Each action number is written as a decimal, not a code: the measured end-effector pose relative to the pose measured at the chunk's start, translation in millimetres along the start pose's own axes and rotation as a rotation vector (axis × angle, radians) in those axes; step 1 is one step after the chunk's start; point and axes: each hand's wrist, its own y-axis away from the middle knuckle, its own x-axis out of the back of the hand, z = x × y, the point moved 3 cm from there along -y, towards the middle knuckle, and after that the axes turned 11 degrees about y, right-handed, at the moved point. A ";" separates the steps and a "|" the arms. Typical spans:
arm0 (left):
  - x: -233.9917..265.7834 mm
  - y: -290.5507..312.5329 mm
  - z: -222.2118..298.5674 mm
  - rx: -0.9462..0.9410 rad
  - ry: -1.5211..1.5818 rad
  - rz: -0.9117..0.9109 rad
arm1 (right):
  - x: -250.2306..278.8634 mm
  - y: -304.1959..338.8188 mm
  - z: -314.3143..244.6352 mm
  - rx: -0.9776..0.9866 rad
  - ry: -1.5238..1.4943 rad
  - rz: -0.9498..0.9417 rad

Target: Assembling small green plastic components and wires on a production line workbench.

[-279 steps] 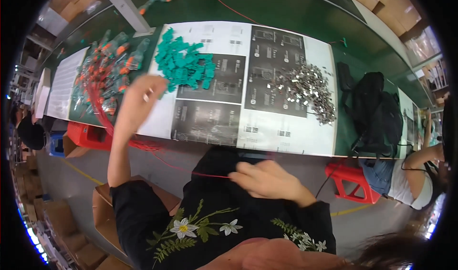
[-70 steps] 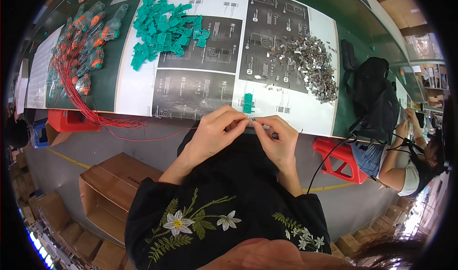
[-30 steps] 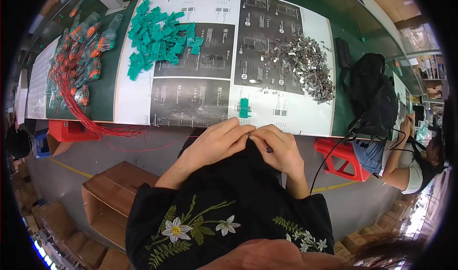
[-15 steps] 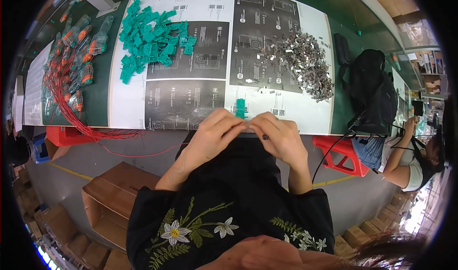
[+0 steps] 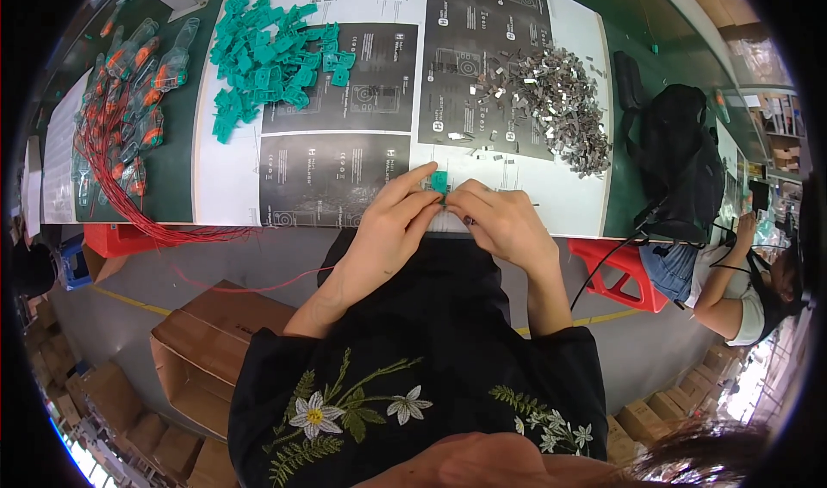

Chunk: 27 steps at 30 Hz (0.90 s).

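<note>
A small green plastic part [image 5: 439, 180] sits at the table's near edge, between my fingertips. My left hand [image 5: 392, 221] is closed in on it from the left, its index finger reaching along the part's side and its thumb at the near end. My right hand [image 5: 506, 228] is pinched at that same near end. Whatever its fingertips hold is too small to make out. A tiny dark thing [image 5: 469, 221] shows against the right fingers. One red wire [image 5: 258, 288] hangs below the table edge and runs toward my left forearm.
Farther left lies a heap of green plastic parts [image 5: 267, 53]. Small dark and silvery metal pieces [image 5: 564, 113] are piled right. Clear-and-orange units [image 5: 142, 62] with red wires lie far left. A black bag [image 5: 676, 161] stands right, near a seated person [image 5: 732, 290] and red stool [image 5: 616, 273].
Both hands have come closer around the green part. My left index finger has stretched out along its side, covering more of it. The view has shifted slightly.
</note>
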 end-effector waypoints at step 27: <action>-24.0 -5.5 0.2 0.043 0.126 0.006 | -69.4 36.6 -35.1 0.427 -0.276 0.635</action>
